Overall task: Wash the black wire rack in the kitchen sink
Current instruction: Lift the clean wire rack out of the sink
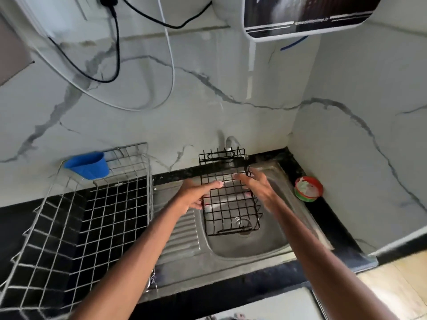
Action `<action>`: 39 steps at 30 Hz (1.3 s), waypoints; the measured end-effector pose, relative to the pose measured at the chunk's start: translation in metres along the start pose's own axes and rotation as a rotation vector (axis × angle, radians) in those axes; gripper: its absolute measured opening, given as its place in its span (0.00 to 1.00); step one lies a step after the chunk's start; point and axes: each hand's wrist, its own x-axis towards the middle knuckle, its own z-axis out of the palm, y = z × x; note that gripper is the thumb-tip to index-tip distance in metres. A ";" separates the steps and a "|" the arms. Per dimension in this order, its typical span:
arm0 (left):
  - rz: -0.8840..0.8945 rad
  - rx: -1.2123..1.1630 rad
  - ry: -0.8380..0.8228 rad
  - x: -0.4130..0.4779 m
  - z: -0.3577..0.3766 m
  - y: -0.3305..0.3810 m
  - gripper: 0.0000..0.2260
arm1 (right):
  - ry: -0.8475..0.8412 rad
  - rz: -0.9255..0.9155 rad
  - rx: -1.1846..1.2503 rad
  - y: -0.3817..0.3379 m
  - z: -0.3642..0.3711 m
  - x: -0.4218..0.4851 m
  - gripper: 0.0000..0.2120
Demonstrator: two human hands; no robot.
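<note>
The black wire rack (231, 211) is a small grid basket held over the steel sink (272, 241), its far end up by the tap (228, 144). My left hand (196, 192) grips its left side, fingers laid across the grid. On the right side, my right hand (258, 185) holds the rack's upper edge with the fingers curled over the wires. The drain shows through the rack's near end. No water stream is clearly visible from the tap.
A large steel wire dish basket (69, 227) stands on the black counter to the left, with a blue cup (89, 166) hung on its far corner. A red-rimmed soap dish (308, 189) sits at the right. Cables hang on the marble wall above.
</note>
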 end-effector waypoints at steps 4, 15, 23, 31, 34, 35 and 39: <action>-0.067 0.037 0.039 -0.002 -0.006 -0.010 0.30 | -0.047 -0.033 0.039 0.005 0.023 0.010 0.60; 0.102 -0.004 0.142 0.010 -0.077 -0.001 0.28 | -0.013 -0.305 0.084 -0.050 0.073 0.027 0.50; 0.484 0.033 0.246 0.004 -0.182 -0.016 0.38 | 0.022 -0.553 0.156 -0.112 0.149 0.004 0.47; 0.595 0.054 0.353 -0.016 -0.317 -0.065 0.51 | -0.034 -0.554 0.185 -0.149 0.262 -0.030 0.46; 0.501 0.016 0.324 -0.027 -0.348 -0.084 0.43 | -0.055 -0.442 0.160 -0.149 0.295 -0.034 0.47; 0.439 0.008 0.296 -0.032 -0.356 -0.091 0.40 | -0.078 -0.371 0.141 -0.148 0.306 -0.032 0.49; 0.146 0.028 0.138 -0.040 -0.360 -0.118 0.26 | -0.155 -0.112 0.049 -0.128 0.347 -0.021 0.52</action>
